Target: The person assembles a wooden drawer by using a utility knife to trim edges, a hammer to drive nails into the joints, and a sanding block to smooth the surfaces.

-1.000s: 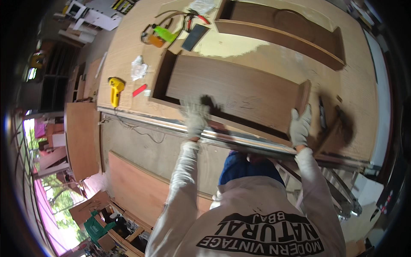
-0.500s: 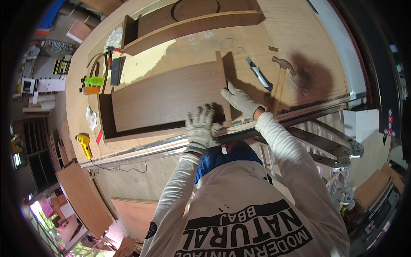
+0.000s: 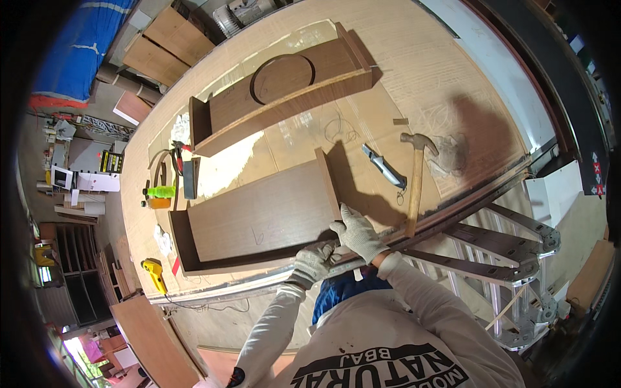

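So both gloved hands sit at the near right corner of the brown shelf box [image 3: 259,223] on the counter [image 3: 414,58] — left hand [image 3: 315,260] closed on its front edge, right hand [image 3: 357,234] fingers flat beside it. Looks like lining-up work; next wants a steady hold — hammer [image 3: 415,181] lies just right.

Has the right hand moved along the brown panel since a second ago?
Yes. The right hand has come in from the panel's far right end and now rests at the near right corner of the brown panel, close beside the left hand.
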Available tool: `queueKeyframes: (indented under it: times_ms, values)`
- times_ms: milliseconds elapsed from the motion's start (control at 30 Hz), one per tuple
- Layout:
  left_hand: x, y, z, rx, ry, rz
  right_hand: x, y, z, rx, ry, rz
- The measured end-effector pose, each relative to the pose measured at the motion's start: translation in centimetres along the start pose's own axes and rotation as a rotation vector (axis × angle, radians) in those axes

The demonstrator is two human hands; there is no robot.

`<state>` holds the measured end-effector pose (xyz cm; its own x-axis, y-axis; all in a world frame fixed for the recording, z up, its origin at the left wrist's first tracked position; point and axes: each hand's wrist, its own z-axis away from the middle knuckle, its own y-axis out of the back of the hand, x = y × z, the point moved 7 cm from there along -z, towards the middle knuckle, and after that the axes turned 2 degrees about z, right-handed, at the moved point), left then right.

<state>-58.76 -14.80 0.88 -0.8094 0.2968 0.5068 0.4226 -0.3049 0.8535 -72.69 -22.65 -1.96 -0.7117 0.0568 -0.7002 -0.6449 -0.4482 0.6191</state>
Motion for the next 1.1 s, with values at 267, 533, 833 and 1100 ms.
queueKeyframes:
  times_ms: [267,533,833,1100]
  values:
    - [-1.2,-1.0,-1.5,-0.653,0.34,-0.12,-4.9,2.5,-9.5,0.286,-0.122,0.197]
    - [-1.9,-0.1,1.3,-0.566,0.44,0.117,-10.1,1.5,-17.3,0.478,0.434,0.512]
    - [-1.5,3.5,1.7,0.02,0.298,0.144,-6.7,4.1,-21.4,0.437,0.105,0.426]
    - [-22.0,12.9,18.3,0.335,0.825,-0.154,-8.3,5.1,-19.2,0.669,0.159,0.57]
